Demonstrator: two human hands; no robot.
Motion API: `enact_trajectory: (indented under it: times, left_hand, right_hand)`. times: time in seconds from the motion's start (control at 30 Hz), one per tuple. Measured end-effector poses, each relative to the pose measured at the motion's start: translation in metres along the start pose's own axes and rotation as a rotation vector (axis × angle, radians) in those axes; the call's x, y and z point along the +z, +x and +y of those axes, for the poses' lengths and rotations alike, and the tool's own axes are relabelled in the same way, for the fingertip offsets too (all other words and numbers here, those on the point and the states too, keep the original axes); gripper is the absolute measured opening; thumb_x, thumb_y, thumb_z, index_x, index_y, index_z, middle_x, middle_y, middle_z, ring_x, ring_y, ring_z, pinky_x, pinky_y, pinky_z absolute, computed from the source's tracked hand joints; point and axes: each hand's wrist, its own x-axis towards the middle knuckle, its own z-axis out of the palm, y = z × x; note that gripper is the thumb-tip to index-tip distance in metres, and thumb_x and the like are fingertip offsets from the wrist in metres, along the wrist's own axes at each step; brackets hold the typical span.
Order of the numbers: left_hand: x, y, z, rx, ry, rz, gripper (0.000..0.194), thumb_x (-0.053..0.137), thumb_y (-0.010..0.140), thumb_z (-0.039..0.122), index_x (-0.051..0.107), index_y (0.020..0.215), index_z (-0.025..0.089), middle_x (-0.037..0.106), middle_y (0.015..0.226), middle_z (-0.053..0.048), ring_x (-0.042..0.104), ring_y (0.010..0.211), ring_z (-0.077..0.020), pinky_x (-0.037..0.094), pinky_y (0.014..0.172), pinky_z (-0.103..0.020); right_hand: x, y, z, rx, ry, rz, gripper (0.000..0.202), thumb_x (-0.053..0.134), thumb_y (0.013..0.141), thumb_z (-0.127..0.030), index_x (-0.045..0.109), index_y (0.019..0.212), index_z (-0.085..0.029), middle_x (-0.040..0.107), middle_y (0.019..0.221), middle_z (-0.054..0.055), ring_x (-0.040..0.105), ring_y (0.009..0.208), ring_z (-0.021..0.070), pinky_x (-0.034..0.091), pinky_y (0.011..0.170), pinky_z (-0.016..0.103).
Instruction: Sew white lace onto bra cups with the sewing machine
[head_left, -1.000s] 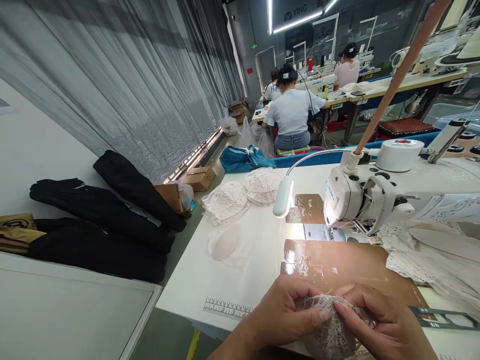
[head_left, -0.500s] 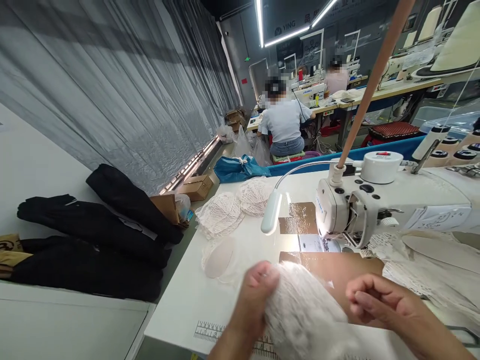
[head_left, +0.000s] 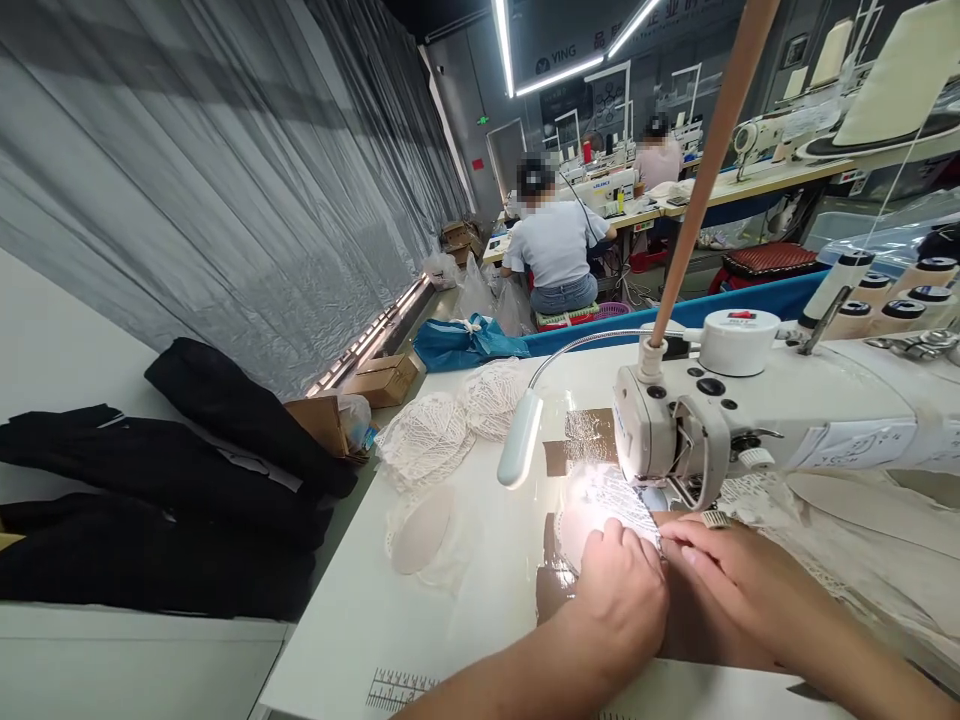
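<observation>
Left hand [head_left: 624, 590]: fingers curled over the lace piece [head_left: 596, 505]; grip cannot be determined. Right hand [head_left: 724, 560]: fingertips closed on its edge. Piece lies beside the sewing machine [head_left: 701, 400]. Lace stacks [head_left: 426, 437] near bench's [head_left: 472, 630] far-left corner.

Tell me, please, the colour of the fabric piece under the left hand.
The fabric piece is whitish, with lacy openwork; the head view shows it best.

From the wearer's head, the view looks forward and down, close over the bare left hand [head_left: 626, 595] and bare right hand [head_left: 739, 568]. Beyond a flat white tabletop [head_left: 345, 615], it reaches a distant dark-grey wall [head_left: 466, 112].
</observation>
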Motion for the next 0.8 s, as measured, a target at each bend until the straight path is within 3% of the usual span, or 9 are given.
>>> enact_trajectory:
  times: [0.17, 0.33, 0.5, 0.67, 0.8]
  left_hand:
    - [-0.02, -0.015, 0.0, 0.056, 0.129, 0.02, 0.017, 0.046, 0.088, 0.015, 0.061, 0.079, 0.013, 0.059, 0.07, -0.007, 0.052, 0.062, -0.0204, 0.042, 0.06, -0.034]
    - [-0.042, -0.014, -0.025, 0.086, -0.293, 0.011, 0.023, 0.042, 0.094, 0.018, 0.063, 0.084, 0.016, 0.065, 0.083, -0.005, 0.06, 0.073, -0.015, 0.048, 0.068, -0.025]
    - [-0.025, -0.01, -0.037, 0.09, -0.268, 0.119, 0.023, 0.043, 0.093, 0.018, 0.064, 0.103, 0.017, 0.067, 0.108, -0.008, 0.059, 0.079, -0.0196, 0.051, 0.073, -0.031]
    - [-0.012, -0.002, -0.041, 0.144, -0.208, 0.203, 0.028, 0.039, 0.095, 0.019, 0.063, 0.109, 0.014, 0.067, 0.108, -0.011, 0.06, 0.081, -0.0217, 0.051, 0.07, -0.034]
    - [-0.011, 0.008, -0.052, 0.166, -0.219, 0.17, 0.026, 0.042, 0.093, 0.018, 0.065, 0.105, 0.013, 0.068, 0.106, -0.011, 0.061, 0.083, -0.0227, 0.052, 0.073, -0.036]
  right_hand:
    - [0.023, -0.004, 0.001, -0.205, -0.146, 0.054, 0.039, 0.03, 0.087, -0.011, 0.068, 0.092, -0.02, 0.07, 0.1, 0.011, 0.066, 0.081, 0.0216, 0.053, 0.065, 0.032]
    - [0.035, -0.007, 0.01, -0.366, -0.401, 0.275, 0.046, 0.039, 0.074, -0.002, 0.068, 0.106, -0.017, 0.07, 0.11, 0.012, 0.067, 0.084, 0.0217, 0.056, 0.069, 0.033]
    - [0.035, -0.005, 0.008, -0.317, -0.523, 0.345, 0.055, 0.042, 0.065, 0.004, 0.069, 0.105, -0.022, 0.071, 0.109, 0.008, 0.067, 0.077, 0.0199, 0.055, 0.063, 0.03]
    - [0.036, 0.003, 0.001, -0.251, -0.579, 0.373, 0.06, 0.043, 0.059, 0.008, 0.072, 0.102, -0.022, 0.074, 0.102, 0.006, 0.065, 0.065, 0.0188, 0.053, 0.056, 0.029]
    - [0.034, 0.01, -0.004, -0.197, -0.586, 0.408, 0.063, 0.044, 0.056, 0.009, 0.073, 0.102, -0.023, 0.075, 0.099, 0.003, 0.056, 0.047, 0.0152, 0.051, 0.048, 0.03]
